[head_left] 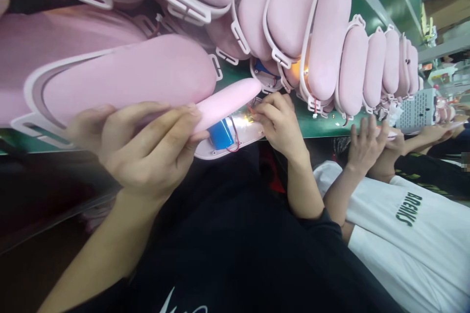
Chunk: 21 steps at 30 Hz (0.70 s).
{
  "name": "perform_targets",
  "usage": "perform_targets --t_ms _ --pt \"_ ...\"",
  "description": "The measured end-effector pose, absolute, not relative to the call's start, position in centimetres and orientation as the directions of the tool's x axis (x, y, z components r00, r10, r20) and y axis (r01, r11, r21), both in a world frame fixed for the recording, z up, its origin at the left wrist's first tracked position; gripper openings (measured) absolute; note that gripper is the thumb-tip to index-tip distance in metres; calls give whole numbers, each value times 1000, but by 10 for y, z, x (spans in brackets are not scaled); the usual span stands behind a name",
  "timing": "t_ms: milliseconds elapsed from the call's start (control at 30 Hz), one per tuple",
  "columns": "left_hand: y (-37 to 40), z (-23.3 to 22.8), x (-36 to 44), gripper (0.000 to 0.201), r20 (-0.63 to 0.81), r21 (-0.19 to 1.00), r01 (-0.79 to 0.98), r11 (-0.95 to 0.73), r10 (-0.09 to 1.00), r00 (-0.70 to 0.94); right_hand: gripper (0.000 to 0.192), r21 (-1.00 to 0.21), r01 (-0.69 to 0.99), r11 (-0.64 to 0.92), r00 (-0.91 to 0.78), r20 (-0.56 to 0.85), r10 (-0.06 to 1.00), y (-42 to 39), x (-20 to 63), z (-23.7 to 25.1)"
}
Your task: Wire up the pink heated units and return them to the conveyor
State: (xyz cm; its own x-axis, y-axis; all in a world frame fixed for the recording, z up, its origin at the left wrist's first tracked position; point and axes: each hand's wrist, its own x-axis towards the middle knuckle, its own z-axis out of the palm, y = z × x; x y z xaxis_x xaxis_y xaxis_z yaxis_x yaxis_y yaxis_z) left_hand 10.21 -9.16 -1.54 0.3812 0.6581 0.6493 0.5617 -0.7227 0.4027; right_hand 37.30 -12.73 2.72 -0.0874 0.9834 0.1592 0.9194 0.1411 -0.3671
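My left hand [143, 146] is closed on the near end of a smooth pink shell cover [229, 102], held tilted on edge. Below the cover lies an open pale pink housing [209, 154], its inside facing up. A blue battery pack [221, 135] sits in it, with a dark red wire [237, 142] curving round its side. My right hand [279, 124] is at the housing's far end, fingertips pinched together beside a small reddish wire end [250, 107]. Whether the fingers grip that wire is hard to make out. A yellowish glow shows beside those fingertips.
Pink rounded units [328, 34] with slotted strap loops stand in a long row on the green bench [312, 127]. A large pink unit [147, 68] lies just behind my left hand. To the right, a co-worker in a white shirt [404, 215] handles a pink part; more people sit beyond.
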Motion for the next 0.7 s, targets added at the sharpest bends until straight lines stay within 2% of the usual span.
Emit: perform_targets --t_ms 67,167,333,433,500,567,633,700 --pt "-93 -15 101 21 607 408 590 -697 690 395 20 -348 928 133 -83 155 984 -128 373 24" --pt "-93 -15 100 24 619 394 597 -699 681 390 20 -349 928 127 -72 166 983 -129 373 20" --pt "-90 -15 100 19 682 403 510 -760 621 386 11 -486 869 93 -14 164 986 -131 372 26" --pt "-89 -15 99 22 681 407 476 -779 607 410 4 -556 831 0 20 32 999 -119 371 39" --pt "-89 -16 100 22 674 419 454 -786 605 424 6 -550 832 -69 19 -96 995 -105 370 45" --pt "-90 -19 101 22 676 444 423 -790 605 421 7 -533 842 -90 0 -166 986 -95 371 49" --pt "-91 -22 101 21 698 427 410 -806 582 417 5 -538 842 -21 -51 -118 992 -101 373 51" --pt "-90 -25 101 20 768 337 398 -853 493 408 3 -547 832 97 -79 57 995 -127 374 51"
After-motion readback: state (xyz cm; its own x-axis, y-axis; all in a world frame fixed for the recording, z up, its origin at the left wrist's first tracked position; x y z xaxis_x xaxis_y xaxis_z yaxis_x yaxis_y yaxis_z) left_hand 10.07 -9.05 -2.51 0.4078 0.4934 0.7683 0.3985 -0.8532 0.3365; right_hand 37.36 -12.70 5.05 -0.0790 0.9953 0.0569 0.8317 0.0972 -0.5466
